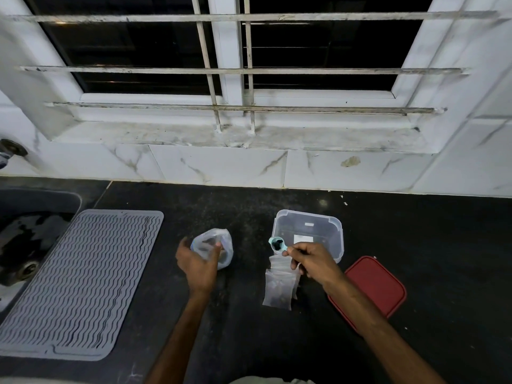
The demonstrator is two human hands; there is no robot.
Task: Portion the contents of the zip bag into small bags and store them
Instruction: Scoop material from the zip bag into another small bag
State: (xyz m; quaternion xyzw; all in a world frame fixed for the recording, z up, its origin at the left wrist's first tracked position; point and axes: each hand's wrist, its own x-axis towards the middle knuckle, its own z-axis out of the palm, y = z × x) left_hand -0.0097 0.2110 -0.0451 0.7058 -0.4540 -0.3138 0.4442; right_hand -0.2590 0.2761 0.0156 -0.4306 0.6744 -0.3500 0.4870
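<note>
A clear zip bag (214,242) with dark contents stands open on the black counter, and my left hand (198,263) holds its near side with curled fingers. My right hand (310,259) pinches the handle of a light blue measuring spoon (277,243) whose bowl carries a dark scoop. The spoon hovers above small clear bags (279,286) lying flat on the counter, the nearest one holding dark pieces. Behind the spoon stands a clear plastic container (332,225) without its lid.
A red lid (374,286) lies right of the small bags. A grey ribbed drying mat (80,278) covers the counter's left part, with a sink (25,245) beyond it. White marbled tiles (221,167) and a barred window back the counter.
</note>
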